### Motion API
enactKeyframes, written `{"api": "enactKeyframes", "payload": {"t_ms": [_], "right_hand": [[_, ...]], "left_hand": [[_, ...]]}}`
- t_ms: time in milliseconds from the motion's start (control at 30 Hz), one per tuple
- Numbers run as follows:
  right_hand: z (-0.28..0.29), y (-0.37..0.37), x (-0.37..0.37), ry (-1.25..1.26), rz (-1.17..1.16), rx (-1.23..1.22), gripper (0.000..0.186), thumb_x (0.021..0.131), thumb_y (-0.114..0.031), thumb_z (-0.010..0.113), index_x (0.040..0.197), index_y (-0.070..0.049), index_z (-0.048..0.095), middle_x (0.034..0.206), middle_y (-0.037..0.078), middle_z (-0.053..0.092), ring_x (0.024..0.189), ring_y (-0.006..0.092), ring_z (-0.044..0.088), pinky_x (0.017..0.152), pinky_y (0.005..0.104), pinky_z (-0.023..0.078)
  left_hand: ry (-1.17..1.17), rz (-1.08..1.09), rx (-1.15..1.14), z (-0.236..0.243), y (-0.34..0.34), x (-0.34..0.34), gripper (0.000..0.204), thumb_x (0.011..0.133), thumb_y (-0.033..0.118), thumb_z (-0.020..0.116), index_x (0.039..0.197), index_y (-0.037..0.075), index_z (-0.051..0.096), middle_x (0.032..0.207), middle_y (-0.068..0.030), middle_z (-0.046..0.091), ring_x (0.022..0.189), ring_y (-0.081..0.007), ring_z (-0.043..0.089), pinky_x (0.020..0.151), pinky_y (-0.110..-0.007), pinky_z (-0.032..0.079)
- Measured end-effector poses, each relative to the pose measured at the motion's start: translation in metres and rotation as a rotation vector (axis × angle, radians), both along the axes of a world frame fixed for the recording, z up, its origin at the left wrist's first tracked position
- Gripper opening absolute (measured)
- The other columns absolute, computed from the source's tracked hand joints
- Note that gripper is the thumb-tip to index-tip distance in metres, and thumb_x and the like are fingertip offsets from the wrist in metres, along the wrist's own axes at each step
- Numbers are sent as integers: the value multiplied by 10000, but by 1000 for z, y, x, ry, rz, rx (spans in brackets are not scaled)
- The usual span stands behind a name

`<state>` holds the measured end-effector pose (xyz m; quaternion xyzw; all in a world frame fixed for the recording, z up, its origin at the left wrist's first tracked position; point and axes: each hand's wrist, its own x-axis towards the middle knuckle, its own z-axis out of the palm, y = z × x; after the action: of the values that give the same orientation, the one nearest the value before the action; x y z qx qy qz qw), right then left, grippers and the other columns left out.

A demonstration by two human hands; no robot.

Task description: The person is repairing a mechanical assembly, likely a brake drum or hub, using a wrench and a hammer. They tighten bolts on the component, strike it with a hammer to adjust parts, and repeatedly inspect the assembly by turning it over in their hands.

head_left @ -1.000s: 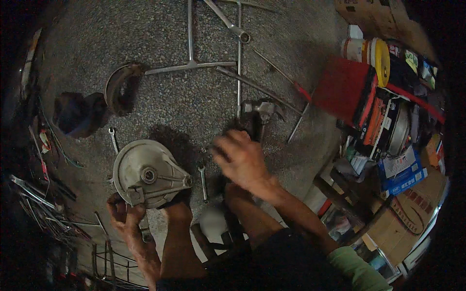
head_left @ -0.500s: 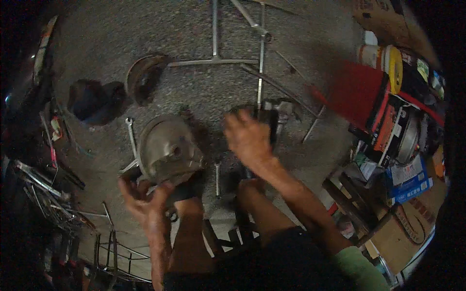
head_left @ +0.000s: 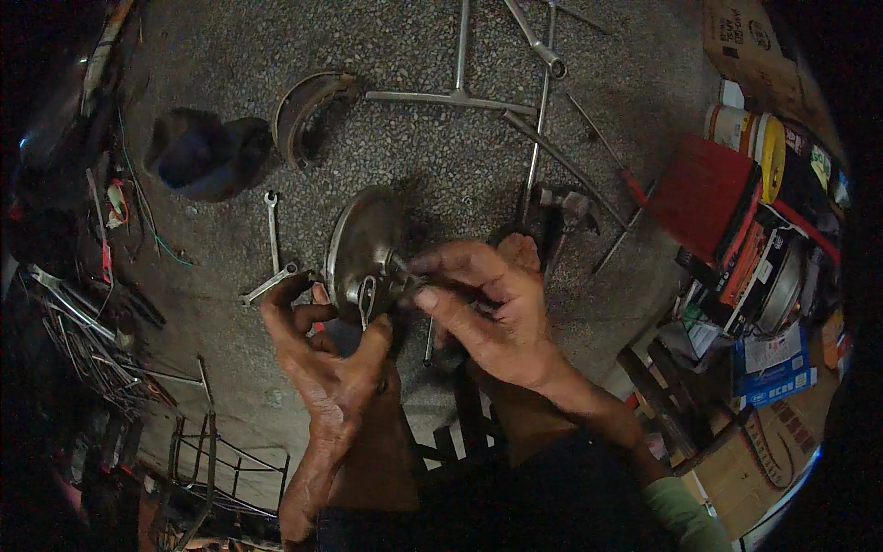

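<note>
A round, dull metal drum brake plate (head_left: 363, 241) is tilted partly edge-on above the floor, with a hub and a small lever loop (head_left: 366, 296) on its side. My left hand (head_left: 326, 354) grips its lower rim, thumb in front beside the loop, fingers behind. My right hand (head_left: 497, 313) is curled at the plate's hub, with fingertips and thumb drawn together; what lies between them is dark and hard to make out. Two wrenches (head_left: 272, 230) (head_left: 269, 283) lie left of the plate. A third wrench (head_left: 429, 342) is partly hidden below my right hand.
On the floor lie a curved brake shoe (head_left: 299, 115), a dark cap-like bundle (head_left: 198, 161), a hammer (head_left: 572, 204) and long metal T-bars (head_left: 460, 96). A red case (head_left: 704, 193), boxes and tubs crowd the right. Metal racks (head_left: 230, 460) stand at lower left.
My left hand has turned the brake plate from face-up to nearly edge-on. My right hand has come left from beside the hammer to the plate's hub. The view has shifted slightly.
</note>
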<state>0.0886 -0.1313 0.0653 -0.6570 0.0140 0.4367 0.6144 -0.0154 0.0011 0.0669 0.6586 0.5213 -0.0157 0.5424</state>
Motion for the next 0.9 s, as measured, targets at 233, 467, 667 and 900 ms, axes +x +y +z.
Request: {"api": "enactKeyframes", "payload": {"t_ms": [233,467,667,900], "right_hand": [[-6,5,5,-52,131,71,215,938,-42,621,1133,40,581,923,92,676,662,75,613,561,222,501],[-7,2,4,-85,208,41,217,935,-55,635,1134,26,600,952,83,694,703,72,629,570,219,501],[-2,1,4,-164,217,-39,229,922,-76,668,1131,3,619,941,65,692,721,62,627,582,202,491],[-4,3,8,-424,312,-74,219,911,-90,689,1095,14,635,853,38,665,683,57,592,564,211,468]], "left_hand": [[76,75,-47,6,-3,10,751,661,68,785,1275,-29,364,950,-152,591,881,-197,609,728,-319,515],[-31,25,-11,3,-6,11,772,653,90,830,1264,-35,375,881,-149,635,858,-210,633,769,-336,507],[33,-91,47,0,-4,4,765,667,117,843,1253,-44,379,866,-155,643,852,-211,648,764,-336,514],[-68,-5,-47,2,-7,9,743,677,89,816,1248,-49,362,902,-173,659,873,-211,650,767,-339,514]]}}
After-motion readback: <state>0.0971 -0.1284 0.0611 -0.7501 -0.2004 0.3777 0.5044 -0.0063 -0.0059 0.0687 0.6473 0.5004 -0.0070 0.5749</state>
